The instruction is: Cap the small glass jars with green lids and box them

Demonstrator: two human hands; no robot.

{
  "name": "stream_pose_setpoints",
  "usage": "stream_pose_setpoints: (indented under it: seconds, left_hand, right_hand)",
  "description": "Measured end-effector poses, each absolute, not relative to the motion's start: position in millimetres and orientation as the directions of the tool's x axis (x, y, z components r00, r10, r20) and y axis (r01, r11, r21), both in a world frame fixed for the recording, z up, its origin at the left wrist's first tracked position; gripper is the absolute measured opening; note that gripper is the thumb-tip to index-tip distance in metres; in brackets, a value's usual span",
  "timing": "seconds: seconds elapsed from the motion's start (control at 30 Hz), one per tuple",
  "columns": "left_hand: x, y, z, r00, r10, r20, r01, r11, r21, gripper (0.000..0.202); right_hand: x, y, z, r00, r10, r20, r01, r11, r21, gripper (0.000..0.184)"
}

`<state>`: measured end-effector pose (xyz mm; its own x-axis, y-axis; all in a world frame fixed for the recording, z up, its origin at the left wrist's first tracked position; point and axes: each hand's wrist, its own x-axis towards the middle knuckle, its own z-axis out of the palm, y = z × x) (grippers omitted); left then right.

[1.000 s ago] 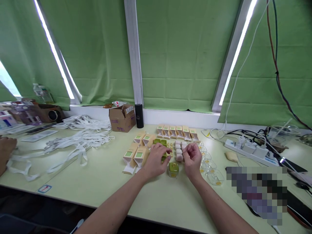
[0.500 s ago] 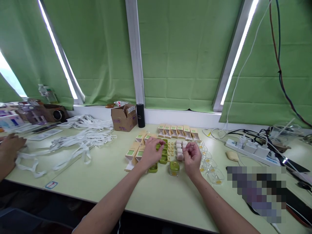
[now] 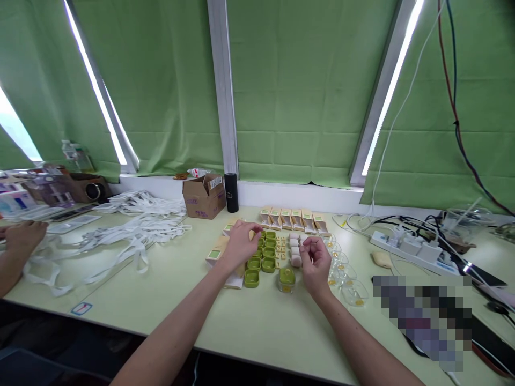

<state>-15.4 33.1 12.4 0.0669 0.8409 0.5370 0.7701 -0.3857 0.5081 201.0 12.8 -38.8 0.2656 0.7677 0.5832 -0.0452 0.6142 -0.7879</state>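
Observation:
My left hand hovers over the small kraft paper boxes with green labels. Its thumb and forefinger are apart, with nothing visible between them. Beside it, small square green lids or trays lie in two columns. My right hand has its fingertips pinched together above the pale rounded blocks; anything held there is too small to make out. Just left of that hand stands a clear cup with a green top. Clear plastic cups with yellow discs are lined up to its right. Tiny yellow pieces lie in the middle.
More kraft boxes stand in a row at the back. A cardboard carton and a black cylinder are behind. White straps spread leftward, near another person's hand. A power strip with cables lies right.
My left hand has moved left and slightly back, uncovering more green pieces. My right hand stays pinched in nearly the same place.

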Motion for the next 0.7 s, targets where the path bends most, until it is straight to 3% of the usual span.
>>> stream_pose_setpoints:
  seconds: [0.13,0.23,0.63,0.7]
  left_hand:
    - [-20,48,16,0.132,0.836,0.533,0.844,-0.377,0.382,0.024]
    - [-19,74,16,0.208,0.89,0.406,0.912,-0.327,0.249,0.024]
    - [0,181,6,0.18,0.968,0.173,0.981,-0.19,0.045,0.008]
    - [4,188,2,0.175,0.971,0.161,0.984,-0.179,0.01,0.016]
  right_hand:
    - [200,12,-40,0.255,0.761,0.596,-0.039,0.624,-0.78,0.016]
    - [199,13,-43,0.24,0.763,0.6,-0.014,0.621,-0.784,0.014]
    - [198,14,-50,0.209,0.747,0.632,0.03,0.641,-0.767,0.01]
    - [198,14,-51,0.206,0.746,0.634,0.036,0.641,-0.766,0.01]
